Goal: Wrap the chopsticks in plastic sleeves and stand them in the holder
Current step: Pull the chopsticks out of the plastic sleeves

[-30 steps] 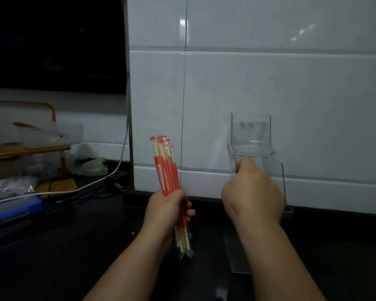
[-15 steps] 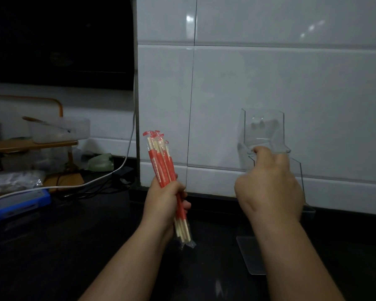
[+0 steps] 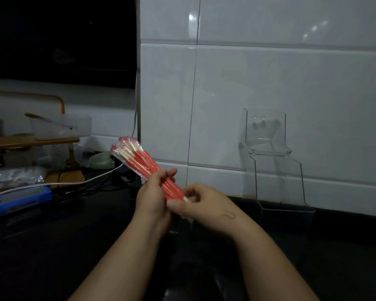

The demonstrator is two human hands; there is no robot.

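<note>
Both my hands meet at the centre above a dark counter (image 3: 41,246). My left hand (image 3: 152,196) and right hand (image 3: 202,205) grip a bundle of sleeved chopsticks (image 3: 143,164) that slants up to the left. To my right, bare counter and open air lie between my right hand and a clear two-tier holder (image 3: 267,135). Its pockets open upward. The holder stands against a white tiled wall (image 3: 269,79), which blocks any reach beyond it. To my left the way is crowded: a white cable (image 3: 91,180) trails over the counter, with a blue box (image 3: 20,197), a plastic bag (image 3: 13,177) and a wooden rack (image 3: 30,141) carrying a clear tub (image 3: 59,127).
</note>
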